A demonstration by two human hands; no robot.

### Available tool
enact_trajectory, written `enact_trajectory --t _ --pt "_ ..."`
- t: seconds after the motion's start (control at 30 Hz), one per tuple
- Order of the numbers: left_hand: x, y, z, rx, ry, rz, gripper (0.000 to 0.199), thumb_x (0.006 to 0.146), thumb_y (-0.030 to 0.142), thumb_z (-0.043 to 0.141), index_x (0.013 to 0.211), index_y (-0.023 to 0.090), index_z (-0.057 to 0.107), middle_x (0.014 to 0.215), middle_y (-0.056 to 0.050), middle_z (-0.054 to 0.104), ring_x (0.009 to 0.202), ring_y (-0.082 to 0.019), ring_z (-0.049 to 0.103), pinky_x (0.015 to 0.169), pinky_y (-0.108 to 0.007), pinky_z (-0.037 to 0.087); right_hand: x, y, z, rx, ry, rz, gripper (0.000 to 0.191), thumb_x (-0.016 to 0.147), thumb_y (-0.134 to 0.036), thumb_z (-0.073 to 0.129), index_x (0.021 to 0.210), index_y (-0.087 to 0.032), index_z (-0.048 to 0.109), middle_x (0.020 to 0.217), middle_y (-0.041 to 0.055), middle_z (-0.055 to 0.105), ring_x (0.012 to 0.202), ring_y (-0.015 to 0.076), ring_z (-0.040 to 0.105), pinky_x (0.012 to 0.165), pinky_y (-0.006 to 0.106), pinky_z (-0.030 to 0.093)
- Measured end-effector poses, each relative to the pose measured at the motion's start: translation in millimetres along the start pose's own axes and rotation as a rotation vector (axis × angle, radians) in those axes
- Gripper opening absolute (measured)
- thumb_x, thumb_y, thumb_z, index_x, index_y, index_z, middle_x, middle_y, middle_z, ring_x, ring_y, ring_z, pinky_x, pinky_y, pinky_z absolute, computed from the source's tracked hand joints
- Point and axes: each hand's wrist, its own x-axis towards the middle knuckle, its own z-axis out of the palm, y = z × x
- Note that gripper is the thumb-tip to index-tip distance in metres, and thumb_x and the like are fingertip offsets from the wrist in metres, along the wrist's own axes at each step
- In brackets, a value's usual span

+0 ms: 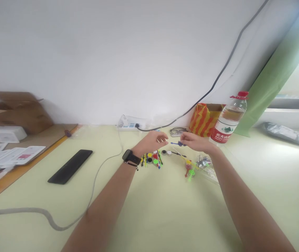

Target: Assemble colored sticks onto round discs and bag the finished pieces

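Observation:
Between the thumb and fingers of my right hand (191, 141) is a small blue arrow-shaped piece with a round hub (180, 143), its tip pointing left. My left hand (153, 141) hovers just left of it, fingers curved and apart, holding nothing that I can see. Below that hand lies a group of coloured discs (150, 160) and thin arrow sticks (161, 157). A black disc (164, 152) and a white disc (169, 153) lie beside a black arrow stick (179, 154). Nearer to me on the right are red, yellow and green arrow pieces (190, 168), by a clear plastic bag of parts (207, 166).
A water bottle (228, 120) stands behind my right forearm, beside a red-and-yellow bag (204, 119). Glasses (179, 131) and a power strip (130, 126) lie along the wall. A grey cable (94, 185) crosses the table near a black flat case (70, 166). Cardboard boxes (20, 112) stand left.

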Motion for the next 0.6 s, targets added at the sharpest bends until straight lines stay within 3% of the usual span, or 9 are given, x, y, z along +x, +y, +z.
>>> enact_trajectory --t 0.17,0.27,0.37,0.6 --pt "-1.7 9.9 3.7 -0.039 0.006 0.023 0.040 0.083 0.040 0.073 0.117 0.020 0.069 0.100 -0.006 0.073 0.083 -0.018 0.068 0.073 -0.029 0.056 8.4 -23.8 28.4 0.243 0.075 -0.105 0.016 0.089 -0.036 0.059 0.087 -0.023 0.051 0.084 0.0007 0.064 0.075 0.0159 0.058 0.066 0.028 0.045" --pt "-0.8 15.0 5.5 -0.035 0.046 0.067 0.028 0.085 0.037 0.070 0.107 0.019 0.071 0.095 -0.005 0.072 0.079 -0.017 0.065 0.074 -0.029 0.055 14.0 -34.6 39.7 0.354 0.110 -0.181 0.023 0.086 -0.041 0.065 0.083 -0.022 0.053 0.082 0.0010 0.063 0.077 0.0166 0.058 0.068 0.029 0.046" --pt "1.2 18.0 4.8 -0.009 0.104 0.114 0.018 0.088 0.031 0.065 0.098 0.019 0.072 0.091 -0.004 0.070 0.079 -0.016 0.063 0.077 -0.029 0.054 17.0 -35.4 41.6 0.386 0.136 -0.206 0.028 0.081 -0.045 0.073 0.082 -0.021 0.057 0.082 0.0026 0.064 0.080 0.0185 0.059 0.071 0.031 0.047" --pt "2.2 19.8 3.8 0.043 0.169 0.143 0.023 0.094 0.033 0.060 0.107 0.022 0.076 0.095 -0.006 0.064 0.080 -0.015 0.062 0.077 -0.028 0.054 18.9 -23.6 38.1 0.751 0.035 -0.140 0.036 0.086 -0.054 0.069 0.103 -0.023 0.064 0.090 0.0043 0.065 0.082 0.0180 0.059 0.070 0.029 0.047"
